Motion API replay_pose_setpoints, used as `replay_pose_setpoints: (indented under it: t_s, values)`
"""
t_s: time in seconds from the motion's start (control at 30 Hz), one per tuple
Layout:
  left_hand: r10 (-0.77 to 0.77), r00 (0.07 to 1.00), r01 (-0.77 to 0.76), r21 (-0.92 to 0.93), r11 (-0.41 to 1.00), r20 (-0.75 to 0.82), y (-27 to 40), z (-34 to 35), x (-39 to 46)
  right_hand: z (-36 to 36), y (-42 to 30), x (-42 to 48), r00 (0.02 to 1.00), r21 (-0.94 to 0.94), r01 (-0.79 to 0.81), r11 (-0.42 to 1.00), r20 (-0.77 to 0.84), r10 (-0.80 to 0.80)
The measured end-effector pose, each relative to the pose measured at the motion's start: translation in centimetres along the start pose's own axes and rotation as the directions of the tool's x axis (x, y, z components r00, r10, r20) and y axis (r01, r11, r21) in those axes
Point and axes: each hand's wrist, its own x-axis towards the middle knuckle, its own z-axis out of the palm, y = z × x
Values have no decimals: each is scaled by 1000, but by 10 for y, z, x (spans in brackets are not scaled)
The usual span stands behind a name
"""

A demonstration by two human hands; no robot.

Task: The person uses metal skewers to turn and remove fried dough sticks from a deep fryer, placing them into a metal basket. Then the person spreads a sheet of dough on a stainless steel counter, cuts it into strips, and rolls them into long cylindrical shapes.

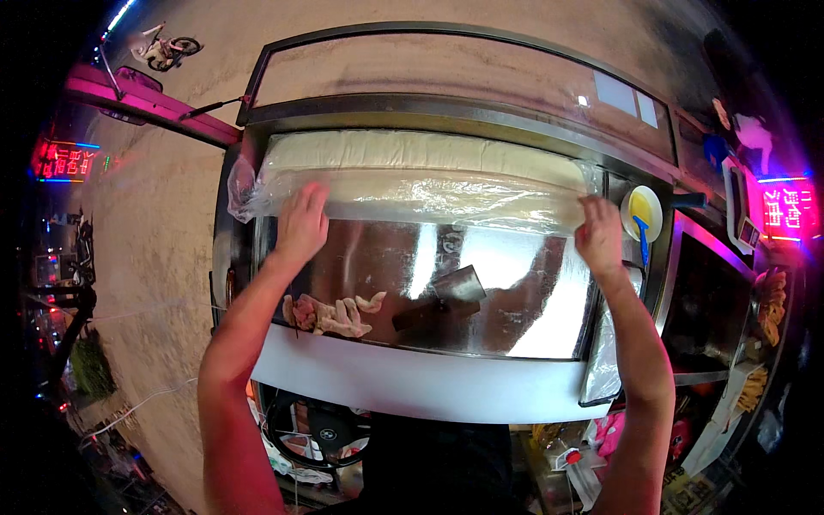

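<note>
A long pale slab of dough (425, 149) lies along the far side of a shiny metal worktop (367, 257). Clear plastic film (444, 193) covers its near part and hangs over towards me. My left hand (306, 222) is over the film's left end; its fingertips are blurred, so its hold is unclear. At the right end, my right hand (599, 235) pinches the film's edge between thumb and fingers. Nearer me lie a metal scraper blade (460, 283) with a dark handle, and what looks like a crumpled pale glove (341, 315).
A white pan (654, 225) holds yellow liquid and a blue-handled brush (642, 238). Beyond the dough stands a framed glass panel (438, 67). A white ledge (425, 383) borders my side, above a steering wheel (283, 431). Fried-looking food (771, 306) sits far right; a person (753, 135) stands beyond.
</note>
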Motion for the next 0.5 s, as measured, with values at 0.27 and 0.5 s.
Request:
replay_pose_setpoints:
  t_s: [0.27,0.5]
  values:
    - [-57,993,77,209,975,-99,-89,36,-28,37,25,-44,998,-147,54,988,17,-52]
    - [-117,976,129,-56,990,182,-139,8,55,24,69,-14,973,108,-207,972,124,193]
